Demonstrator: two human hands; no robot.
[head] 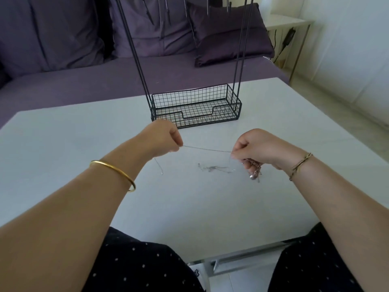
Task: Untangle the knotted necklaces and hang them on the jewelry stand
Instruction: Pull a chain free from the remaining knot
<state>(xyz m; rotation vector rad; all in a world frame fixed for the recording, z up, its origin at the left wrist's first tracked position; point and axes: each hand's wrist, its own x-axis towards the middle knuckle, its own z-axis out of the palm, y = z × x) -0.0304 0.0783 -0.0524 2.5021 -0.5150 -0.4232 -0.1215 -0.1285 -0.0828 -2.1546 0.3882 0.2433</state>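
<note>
Stretching a thin silver chain [207,149] between two hands, a person sits at a white worktop [63,144], seen from above. The left hand [166,138] is curled and pinches one end of the chain between thumb and forefinger; a short loose tail hangs below it. The right hand [259,148] pinches the other end at its fingertips, and its lower fingers also curl round a clump [253,170] of other necklaces that dangles under the palm. The held length runs almost level from left to right, dipping slightly toward the right hand, with its long axis across the view. Below it a small tangle [214,168] of fine chain lies on the worktop, nearer the right hand; whether it joins the stretched strand is too fine to tell. The black wire stand [195,106] is just beyond the hands, its basket base on the worktop and its posts rising out of view. This looks like the untangling step, with one strand being separated. Next, that strand probably needs easing out of the clump gently, without tightening any knot, before it is lifted to the stand.
</note>
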